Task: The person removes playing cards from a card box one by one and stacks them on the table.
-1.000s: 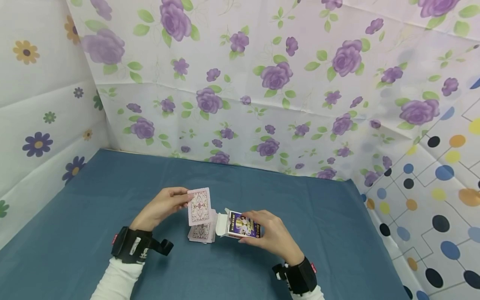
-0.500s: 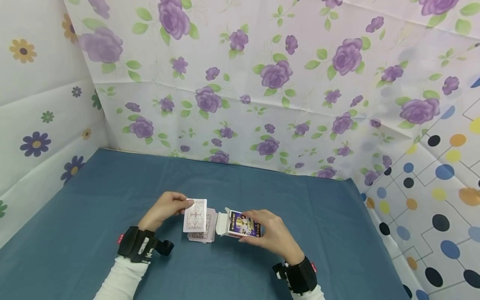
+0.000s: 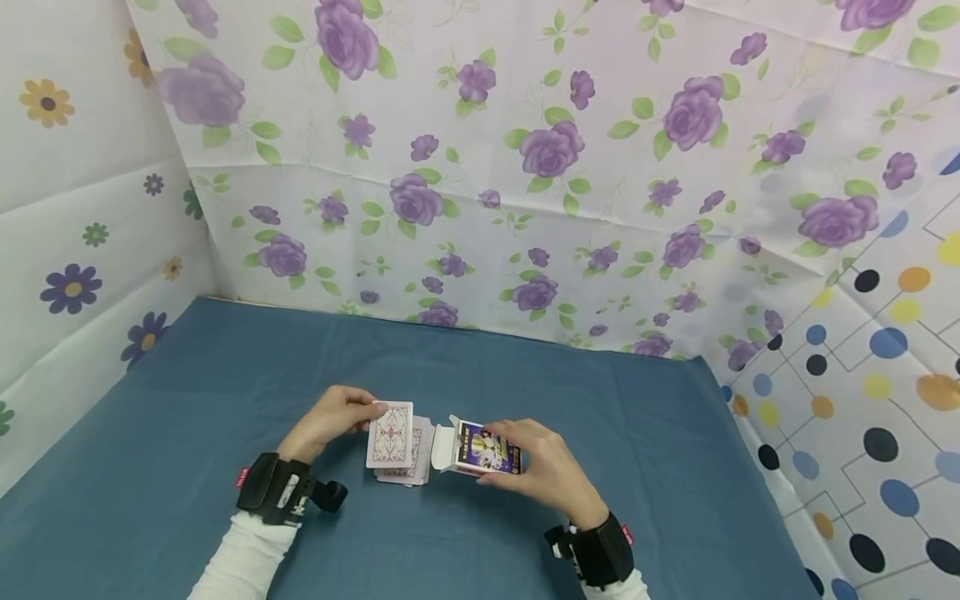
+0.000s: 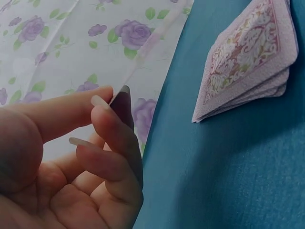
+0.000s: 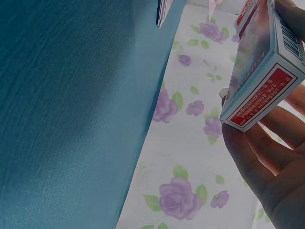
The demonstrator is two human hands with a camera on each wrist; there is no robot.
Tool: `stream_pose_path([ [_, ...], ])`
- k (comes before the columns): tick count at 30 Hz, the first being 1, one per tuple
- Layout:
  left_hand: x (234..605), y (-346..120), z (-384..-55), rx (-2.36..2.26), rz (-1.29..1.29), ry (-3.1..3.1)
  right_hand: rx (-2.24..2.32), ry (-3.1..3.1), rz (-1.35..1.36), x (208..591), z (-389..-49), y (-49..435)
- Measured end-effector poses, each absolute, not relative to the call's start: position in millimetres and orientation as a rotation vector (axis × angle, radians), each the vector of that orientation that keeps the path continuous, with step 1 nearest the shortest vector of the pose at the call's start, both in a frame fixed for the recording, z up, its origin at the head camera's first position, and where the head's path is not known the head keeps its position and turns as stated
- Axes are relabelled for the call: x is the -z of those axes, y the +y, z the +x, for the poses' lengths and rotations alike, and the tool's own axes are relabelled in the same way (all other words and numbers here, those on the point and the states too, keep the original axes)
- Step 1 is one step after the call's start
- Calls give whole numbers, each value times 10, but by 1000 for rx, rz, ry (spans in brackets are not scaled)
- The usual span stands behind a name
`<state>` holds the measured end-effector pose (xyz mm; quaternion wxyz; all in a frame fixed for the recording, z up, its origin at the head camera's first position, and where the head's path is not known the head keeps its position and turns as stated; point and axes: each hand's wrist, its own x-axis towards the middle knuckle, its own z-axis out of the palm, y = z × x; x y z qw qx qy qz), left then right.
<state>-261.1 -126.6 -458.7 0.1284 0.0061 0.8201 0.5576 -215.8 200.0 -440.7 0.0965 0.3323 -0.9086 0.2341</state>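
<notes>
My left hand pinches a playing card by its upper left corner, its red-patterned back facing up. Under and to the right of that card lies a loose pile of playing cards, partly covered by it. In the left wrist view the pile shows slightly uneven edges, while the pinched card is barely visible. My right hand grips a purple and white card box between thumb and fingers. The box's white end flap stands open toward the pile. Its red-labelled side shows in the right wrist view.
A blue cloth covers the table. Behind it hangs a white curtain with purple roses. A flowered sheet borders the left, and a dotted sheet the right.
My left hand has moved down and a little left with the card, baring more of the pile's upper right part. The right hand and the box have stayed still.
</notes>
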Motion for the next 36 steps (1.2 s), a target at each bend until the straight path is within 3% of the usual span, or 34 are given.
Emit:
stream_pose_path([
  [30, 4671, -1276, -2590, -1598, 68, 2392, -698, -2678, 986, 4418, -2151, 2002],
  [36, 4779, -1157, -2588, -1531, -20, 2569, -701, -2687, 983, 4406, -2151, 2010],
])
